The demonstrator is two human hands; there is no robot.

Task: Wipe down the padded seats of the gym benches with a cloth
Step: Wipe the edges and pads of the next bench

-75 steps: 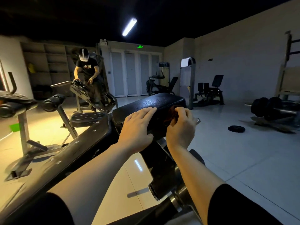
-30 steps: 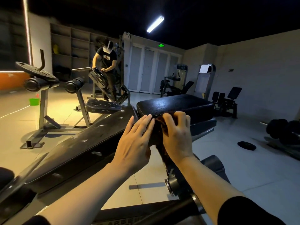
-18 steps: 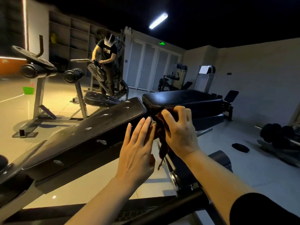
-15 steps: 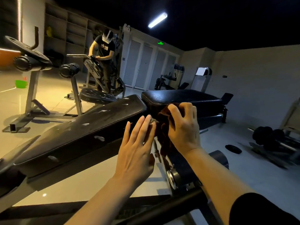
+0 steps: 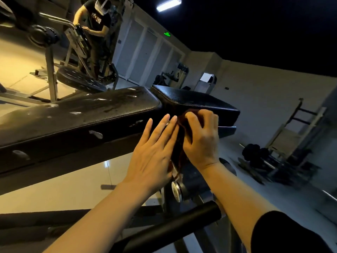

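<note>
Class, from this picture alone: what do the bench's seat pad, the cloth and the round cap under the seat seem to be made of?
Seat pad: probably vinyl or leather over padding; black, pebbled grain, soft sheen.
Cloth: woven fabric, dark reddish-brown; limp, with hanging threads.
Round cap: likely bare metal; bright silvery reflection.

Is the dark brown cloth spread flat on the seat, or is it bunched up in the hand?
Bunched up. The right hand grips the dark brown cloth against the black padded seat's side edge; a crumpled end hangs below.
</note>
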